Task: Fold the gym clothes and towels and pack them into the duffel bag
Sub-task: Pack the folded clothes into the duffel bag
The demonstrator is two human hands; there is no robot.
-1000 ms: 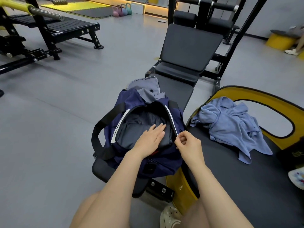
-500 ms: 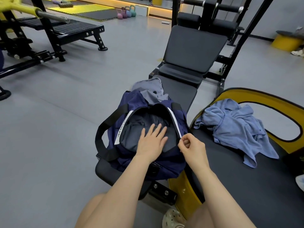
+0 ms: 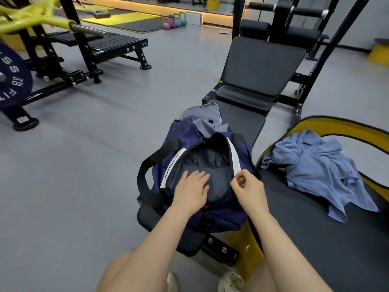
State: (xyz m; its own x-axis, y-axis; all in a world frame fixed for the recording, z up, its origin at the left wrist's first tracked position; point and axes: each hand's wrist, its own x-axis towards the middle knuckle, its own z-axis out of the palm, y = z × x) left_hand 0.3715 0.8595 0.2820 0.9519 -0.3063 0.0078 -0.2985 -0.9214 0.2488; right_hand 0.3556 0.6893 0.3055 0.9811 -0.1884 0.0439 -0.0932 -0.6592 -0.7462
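A navy duffel bag [image 3: 189, 140] sits open on the near end of a black bench. Inside it lies a folded dark grey garment [image 3: 219, 178]. My left hand [image 3: 192, 188] presses flat on that garment with straight fingers. My right hand [image 3: 247, 186] pinches the bag's right white-trimmed rim beside the opening. A grey cloth [image 3: 205, 118] lies at the bag's far end, partly tucked into it. A crumpled blue towel [image 3: 322, 171] lies unfolded on the dark pad to the right.
The black bench [image 3: 248, 121] runs away from me with its back pad raised. A yellow-edged pad [image 3: 315, 239] stands at the right. A weight rack with a plate [image 3: 12, 79] and a step platform fill the left; kettlebells [image 3: 174, 22] stand far back on grey floor.
My left hand has slid a little left across the garment in the bag. My right hand keeps its pinch on the rim. The view has tilted and shifted.
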